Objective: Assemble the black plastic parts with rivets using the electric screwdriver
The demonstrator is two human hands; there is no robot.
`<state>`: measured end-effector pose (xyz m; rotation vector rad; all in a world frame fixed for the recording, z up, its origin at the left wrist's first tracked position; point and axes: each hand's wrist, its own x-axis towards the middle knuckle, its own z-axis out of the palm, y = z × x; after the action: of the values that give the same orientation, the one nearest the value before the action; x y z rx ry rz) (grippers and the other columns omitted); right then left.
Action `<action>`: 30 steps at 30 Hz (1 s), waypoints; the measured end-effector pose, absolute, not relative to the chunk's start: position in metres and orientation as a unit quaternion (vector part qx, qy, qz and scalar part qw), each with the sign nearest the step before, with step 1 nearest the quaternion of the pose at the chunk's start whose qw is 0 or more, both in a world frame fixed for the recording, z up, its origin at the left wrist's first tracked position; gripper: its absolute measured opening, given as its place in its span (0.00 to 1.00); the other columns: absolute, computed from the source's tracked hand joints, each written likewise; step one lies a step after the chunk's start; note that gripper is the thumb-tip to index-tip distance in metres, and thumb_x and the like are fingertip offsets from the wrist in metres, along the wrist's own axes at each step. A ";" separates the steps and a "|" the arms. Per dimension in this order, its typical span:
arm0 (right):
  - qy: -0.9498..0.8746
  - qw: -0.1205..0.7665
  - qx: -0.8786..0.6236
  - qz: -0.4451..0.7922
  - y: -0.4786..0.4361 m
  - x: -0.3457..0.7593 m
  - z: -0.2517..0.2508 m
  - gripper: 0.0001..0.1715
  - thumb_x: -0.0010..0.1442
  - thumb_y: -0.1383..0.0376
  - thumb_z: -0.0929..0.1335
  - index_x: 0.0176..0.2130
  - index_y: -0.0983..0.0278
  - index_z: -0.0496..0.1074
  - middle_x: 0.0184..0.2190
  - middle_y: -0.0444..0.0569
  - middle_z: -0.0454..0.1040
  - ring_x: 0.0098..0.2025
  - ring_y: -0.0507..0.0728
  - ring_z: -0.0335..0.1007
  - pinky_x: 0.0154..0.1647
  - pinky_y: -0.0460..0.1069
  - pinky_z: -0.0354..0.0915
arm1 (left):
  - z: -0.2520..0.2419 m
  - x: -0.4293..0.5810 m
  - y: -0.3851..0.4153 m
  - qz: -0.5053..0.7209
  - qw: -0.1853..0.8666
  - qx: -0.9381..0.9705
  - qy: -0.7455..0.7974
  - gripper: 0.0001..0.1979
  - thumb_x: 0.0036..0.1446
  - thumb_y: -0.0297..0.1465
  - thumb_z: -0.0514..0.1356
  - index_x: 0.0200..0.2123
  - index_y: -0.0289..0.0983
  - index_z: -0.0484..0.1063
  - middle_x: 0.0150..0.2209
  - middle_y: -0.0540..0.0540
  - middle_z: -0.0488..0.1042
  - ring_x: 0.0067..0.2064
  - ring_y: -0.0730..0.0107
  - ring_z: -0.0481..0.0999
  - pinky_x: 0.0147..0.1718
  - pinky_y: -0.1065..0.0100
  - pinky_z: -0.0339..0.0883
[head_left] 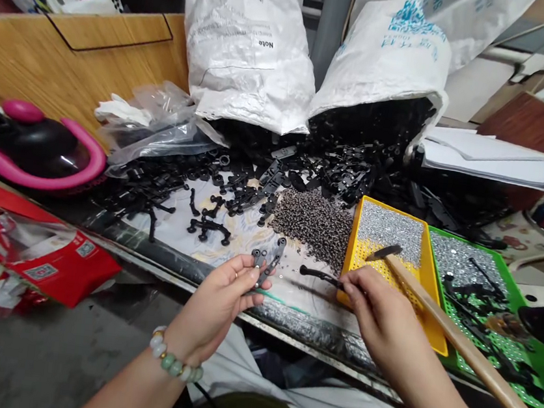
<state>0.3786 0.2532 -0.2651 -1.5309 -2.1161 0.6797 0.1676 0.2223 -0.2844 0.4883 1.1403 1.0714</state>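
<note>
My left hand [227, 294], with a bead bracelet on its wrist, is closed on small dark plastic parts [277, 254] with round holes at the ends. They stick up past the thumb and fingertips. To the right, my right hand [381, 301] pinches one end of a slim black plastic arm [317, 273] with a rounded tip, held just above the table near the yellow tray [356, 230]. Several black branched pieces [209, 229] lie beyond my left hand. A heap of tiny dark metal pieces [313, 225] spreads between the black parts and the tray.
A wooden-handled hammer [457, 343] lies across the yellow tray, which contains small silvery pieces. Beside it, a green tray [519, 298] holds silvery bits and black parts. Two white sacks [250, 51] spill black parts at the back. A black-and-pink object [42, 151] stands at left.
</note>
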 end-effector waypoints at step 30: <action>-0.727 0.327 -0.536 0.280 0.235 0.329 -0.321 0.21 0.56 0.68 0.59 0.51 0.67 0.56 0.32 0.50 0.69 0.31 0.53 0.65 0.35 0.48 0.63 | -0.288 0.171 0.221 0.508 0.656 0.227 0.509 0.09 0.49 0.31 0.59 0.34 0.35 0.65 0.37 0.47 0.68 0.36 0.75 0.69 0.29 0.77 0.64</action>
<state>0.3292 0.2352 -0.3213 -1.4024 -1.9028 0.7320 0.1712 0.2207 -0.2882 0.5146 1.1545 1.1508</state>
